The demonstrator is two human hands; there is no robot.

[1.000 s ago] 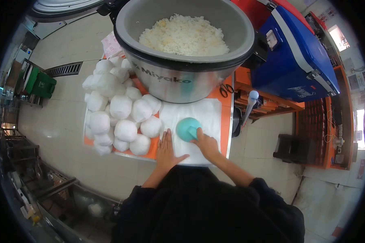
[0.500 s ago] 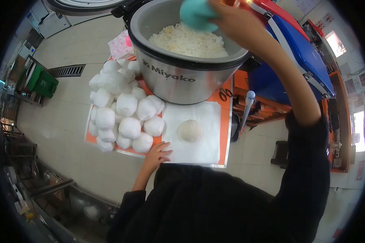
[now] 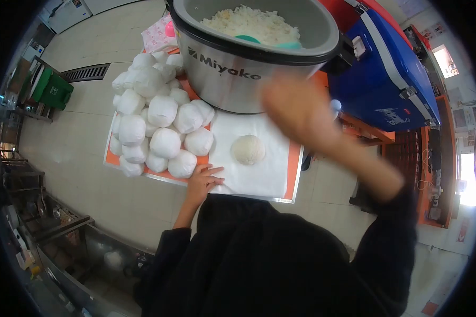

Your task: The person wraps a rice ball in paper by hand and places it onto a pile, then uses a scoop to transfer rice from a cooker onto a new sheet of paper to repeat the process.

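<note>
My left hand (image 3: 202, 182) rests at the near-left edge of a stack of white paper sheets (image 3: 222, 132), fingers stretched out over the corner. On the top sheet sits a rounded mound of rice (image 3: 248, 149). My right hand (image 3: 296, 108) is smeared by motion in front of the rice cooker (image 3: 222, 68), above the right side of the paper; its fingers cannot be made out. Inside the cooker, cooked rice (image 3: 254, 24) is visible, with a teal cup or bowl (image 3: 288, 46) lying against the near wall, partly hidden by the rim.
White paper-wrapped bundles (image 3: 164, 111) are piled on the left of the orange table (image 3: 295, 164). A pink patterned packet (image 3: 158, 33) lies behind them. To the right stands a blue cooler box (image 3: 381, 79), and a green bin (image 3: 53, 90) is on the floor at far left.
My right hand has left the teal cup or bowl in the cooker and come down toward the paper. The view has tilted, while my left hand stays at the paper's corner.
</note>
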